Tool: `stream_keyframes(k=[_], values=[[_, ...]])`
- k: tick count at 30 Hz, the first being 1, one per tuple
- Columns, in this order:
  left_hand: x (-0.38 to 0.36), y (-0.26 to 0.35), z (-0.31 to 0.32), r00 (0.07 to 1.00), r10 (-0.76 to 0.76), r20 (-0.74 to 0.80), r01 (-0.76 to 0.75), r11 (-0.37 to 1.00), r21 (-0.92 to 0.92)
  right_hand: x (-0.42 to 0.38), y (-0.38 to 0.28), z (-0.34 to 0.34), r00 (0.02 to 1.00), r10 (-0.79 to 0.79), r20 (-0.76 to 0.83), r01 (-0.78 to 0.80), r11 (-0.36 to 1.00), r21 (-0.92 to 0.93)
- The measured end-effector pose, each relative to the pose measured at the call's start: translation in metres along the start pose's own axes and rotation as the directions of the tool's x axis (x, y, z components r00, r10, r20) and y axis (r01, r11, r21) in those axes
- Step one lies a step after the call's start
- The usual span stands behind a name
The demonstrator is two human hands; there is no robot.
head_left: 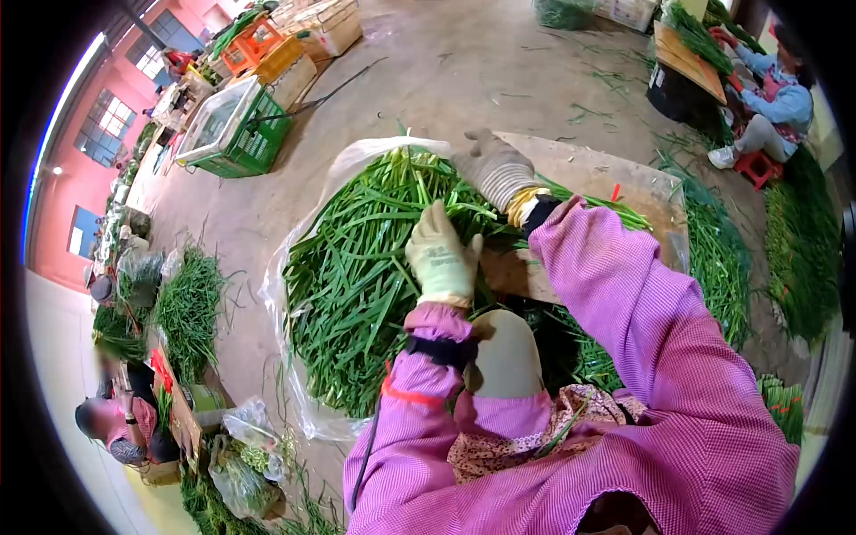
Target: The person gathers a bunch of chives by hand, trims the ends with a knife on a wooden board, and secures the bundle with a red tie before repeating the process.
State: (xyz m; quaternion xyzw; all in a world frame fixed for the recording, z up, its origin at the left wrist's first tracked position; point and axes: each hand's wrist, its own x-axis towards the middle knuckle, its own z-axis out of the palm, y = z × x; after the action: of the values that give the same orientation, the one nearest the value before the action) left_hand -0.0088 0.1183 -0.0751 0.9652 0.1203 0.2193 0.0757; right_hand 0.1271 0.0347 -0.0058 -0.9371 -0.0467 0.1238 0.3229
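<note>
A big heap of green chives (357, 276), long flat leaves with paler stalk ends, lies in front of me on a clear plastic sheet (278, 308). My left hand (441, 254), in a pale glove, rests on the right side of the heap, fingers stretched out and thumb apart. At the heap's far edge, my right hand (497, 169) in a grey glove has its fingers curled at the gathered end of the plastic. Under my right forearm, a few chives and a red tie (615, 192) lie on a wooden board (584, 165).
A green crate (254, 134) stands at the upper left. More chives (192, 299) are piled on the floor at left and right. One person (771, 98) sits at the upper right, another (129, 419) at the lower left. Filled plastic bags (245, 473) stand near the latter.
</note>
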Motion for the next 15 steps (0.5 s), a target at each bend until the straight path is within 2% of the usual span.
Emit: stream_keyframes(k=[2, 3, 4, 6, 7, 8, 10, 12, 13, 15], values=[[0.014, 0.012, 0.024, 0.99, -0.068, 0.124, 0.057, 0.994, 0.091, 0.005, 0.006, 0.012, 0.928, -0.293, -0.232, 0.249, 0.948, -0.198], [0.023, 0.015, 0.027, 0.982, -0.104, 0.155, 0.087, 0.99, 0.114, 0.0, -0.001, 0.008, 0.926, -0.313, -0.209, 0.273, 0.941, -0.199], [0.029, 0.017, 0.03, 0.98, -0.113, 0.164, 0.089, 0.985, 0.148, 0.011, -0.012, -0.01, 0.957, -0.203, 0.205, 0.259, 0.919, -0.298], [0.032, 0.022, 0.031, 0.961, -0.164, 0.223, 0.113, 0.968, 0.225, 0.047, -0.005, 0.01, 0.989, -0.057, 0.135, 0.084, 0.976, -0.199], [0.033, 0.024, 0.031, 0.934, -0.205, 0.292, 0.127, 0.956, 0.263, 0.061, -0.005, 0.006, 0.979, -0.039, 0.199, 0.091, 0.961, -0.261], [0.031, 0.02, 0.039, 0.93, -0.214, 0.298, 0.131, 0.953, 0.275, 0.06, -0.003, -0.004, 0.984, -0.111, 0.141, 0.15, 0.939, -0.311], [0.029, 0.016, 0.044, 0.936, -0.205, 0.286, 0.104, 0.937, 0.332, 0.062, 0.006, -0.02, 0.989, -0.083, 0.122, 0.115, 0.95, -0.29], [0.032, 0.014, 0.044, 0.921, -0.214, 0.324, 0.086, 0.926, 0.367, 0.073, 0.024, -0.017, 0.996, -0.065, 0.058, 0.082, 0.929, -0.36], [0.034, 0.01, 0.043, 0.924, -0.2, 0.327, 0.076, 0.932, 0.355, 0.078, 0.032, -0.017, 0.99, -0.13, 0.059, 0.141, 0.949, -0.282], [0.036, 0.003, 0.045, 0.936, -0.171, 0.307, 0.059, 0.937, 0.344, 0.081, 0.035, -0.018, 0.989, -0.131, 0.074, 0.147, 0.947, -0.285]])
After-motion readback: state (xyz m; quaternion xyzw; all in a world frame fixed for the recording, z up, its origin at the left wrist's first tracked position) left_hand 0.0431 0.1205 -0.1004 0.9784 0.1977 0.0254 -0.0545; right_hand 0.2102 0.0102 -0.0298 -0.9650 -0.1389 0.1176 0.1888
